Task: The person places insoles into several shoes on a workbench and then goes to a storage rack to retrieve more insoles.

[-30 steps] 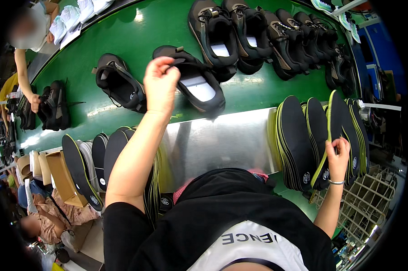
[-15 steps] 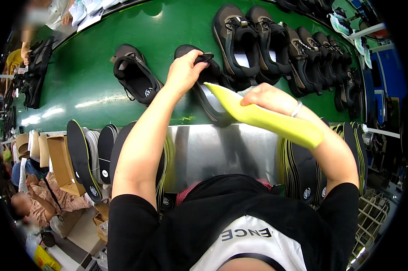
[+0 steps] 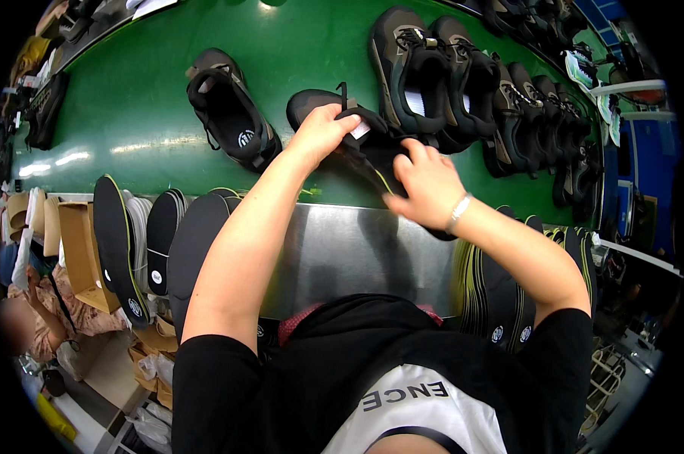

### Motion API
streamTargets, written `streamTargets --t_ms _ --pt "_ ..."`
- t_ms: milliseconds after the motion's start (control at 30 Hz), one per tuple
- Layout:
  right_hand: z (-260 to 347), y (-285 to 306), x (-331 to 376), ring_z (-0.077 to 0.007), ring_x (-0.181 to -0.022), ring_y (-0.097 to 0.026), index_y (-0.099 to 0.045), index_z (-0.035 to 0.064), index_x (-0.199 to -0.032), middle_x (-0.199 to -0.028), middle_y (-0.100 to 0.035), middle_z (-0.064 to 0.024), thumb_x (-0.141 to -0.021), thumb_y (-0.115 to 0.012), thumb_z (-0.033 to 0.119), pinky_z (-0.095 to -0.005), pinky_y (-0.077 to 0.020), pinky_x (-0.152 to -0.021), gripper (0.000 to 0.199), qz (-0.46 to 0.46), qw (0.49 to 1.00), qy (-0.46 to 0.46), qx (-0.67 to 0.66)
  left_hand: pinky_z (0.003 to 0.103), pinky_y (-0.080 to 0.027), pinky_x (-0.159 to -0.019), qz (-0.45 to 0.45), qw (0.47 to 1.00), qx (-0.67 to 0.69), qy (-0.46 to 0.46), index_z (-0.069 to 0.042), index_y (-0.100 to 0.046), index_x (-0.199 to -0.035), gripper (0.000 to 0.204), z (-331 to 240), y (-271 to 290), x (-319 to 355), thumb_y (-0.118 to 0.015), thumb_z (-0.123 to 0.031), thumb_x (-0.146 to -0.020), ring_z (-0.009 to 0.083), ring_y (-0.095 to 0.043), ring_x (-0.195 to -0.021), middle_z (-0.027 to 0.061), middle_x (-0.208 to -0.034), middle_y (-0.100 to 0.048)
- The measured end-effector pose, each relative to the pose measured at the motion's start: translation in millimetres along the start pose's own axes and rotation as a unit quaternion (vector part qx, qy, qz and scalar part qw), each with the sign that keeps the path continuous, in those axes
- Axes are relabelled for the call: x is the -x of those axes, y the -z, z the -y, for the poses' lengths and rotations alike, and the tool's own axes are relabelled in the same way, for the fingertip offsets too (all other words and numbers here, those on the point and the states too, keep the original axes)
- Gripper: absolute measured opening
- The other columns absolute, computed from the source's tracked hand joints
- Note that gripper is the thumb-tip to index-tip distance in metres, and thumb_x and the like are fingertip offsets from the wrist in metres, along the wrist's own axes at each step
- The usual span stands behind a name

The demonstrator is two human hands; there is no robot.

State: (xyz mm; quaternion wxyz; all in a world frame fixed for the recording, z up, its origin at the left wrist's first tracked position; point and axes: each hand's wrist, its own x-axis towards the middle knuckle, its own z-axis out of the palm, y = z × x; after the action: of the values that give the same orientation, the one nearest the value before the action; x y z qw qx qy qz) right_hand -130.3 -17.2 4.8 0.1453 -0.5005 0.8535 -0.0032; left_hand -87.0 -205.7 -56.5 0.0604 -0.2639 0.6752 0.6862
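A black shoe (image 3: 306,106) stands in front of me at the near edge of the green work surface. My left hand (image 3: 323,136) grips its tongue, and a white label shows by the thumb. My right hand (image 3: 430,181), slightly blurred, pinches a black insole (image 3: 381,175) with a thin yellow-green edge. The front of the insole points into the shoe's opening, while its heel end sticks out under my right wrist. How deep it sits is hidden. Another black shoe (image 3: 232,113), with an insole showing inside, stands to the left.
Several black shoes stand in a row (image 3: 410,68) at the right. Stacks of insoles line the near edge on the left (image 3: 119,250) and right (image 3: 501,280), beside a bare metal plate (image 3: 349,257). A cardboard box (image 3: 85,257) and a seated person are at the far left.
My right hand has turned the insole from yellow side up to black side up and brought its tip to the shoe's opening. My left hand keeps its grip on the tongue.
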Motion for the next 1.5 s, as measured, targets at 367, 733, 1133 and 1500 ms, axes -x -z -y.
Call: streamTargets --t_ms 367,733,1133,1500 --pt "-10.4 34.7 12.4 -0.0264 -0.061 -0.058 -0.059 0.0059 -0.059 -0.062 -0.055 -0.0132 -0.065 -0.055 0.028 -0.0373 -0.0465 -0.053 0.023 0.056 0.997 0.027 0.045 0.023 -0.040 -0.052 0.002 1.000 0.019 0.023 -0.005 -0.058 -0.089 0.020 -1.0 2.3 -0.3 -0.049 -0.020 -0.079 0.0096 -0.051 -0.062 0.0003 -0.073 -0.058" --pt "1.8 -33.5 -52.1 -0.0244 -0.077 -0.059 -0.065 0.0040 -0.078 -0.075 -0.060 -0.0125 -0.070 -0.053 0.013 -0.0332 -0.0488 -0.065 0.017 0.109 0.979 0.088 0.149 0.022 -0.038 -0.050 -0.013 1.000 0.006 0.016 -0.005 -0.057 -0.094 0.021 0.9 -1.2 1.1 -0.050 -0.019 -0.080 0.0083 -0.050 -0.061 0.0002 -0.074 -0.058" --pt "5.4 0.5 -76.4 -0.0248 -0.093 -0.058 -0.063 0.0037 -0.097 -0.100 -0.061 -0.0124 -0.072 -0.053 0.012 -0.0331 -0.0466 -0.076 0.028 0.363 0.917 0.094 0.137 0.030 -0.040 -0.055 -0.061 0.995 -0.045 -0.064 0.002 -0.053 -0.084 0.024 8.8 0.4 -2.0 -0.051 -0.021 -0.077 0.0170 -0.051 -0.060 0.0094 -0.069 -0.054" --pt "-1.4 6.7 -53.5 -0.0234 -0.085 -0.060 -0.065 0.0079 -0.090 -0.090 -0.063 -0.0085 -0.072 -0.056 0.023 -0.0327 -0.0474 -0.068 0.025 0.373 0.908 0.149 0.117 0.030 -0.040 -0.077 -0.123 0.979 -0.102 -0.125 0.003 -0.052 -0.099 0.029 10.2 -7.6 7.6 -0.049 -0.019 -0.080 0.0235 -0.056 -0.084 0.0149 -0.090 -0.060"
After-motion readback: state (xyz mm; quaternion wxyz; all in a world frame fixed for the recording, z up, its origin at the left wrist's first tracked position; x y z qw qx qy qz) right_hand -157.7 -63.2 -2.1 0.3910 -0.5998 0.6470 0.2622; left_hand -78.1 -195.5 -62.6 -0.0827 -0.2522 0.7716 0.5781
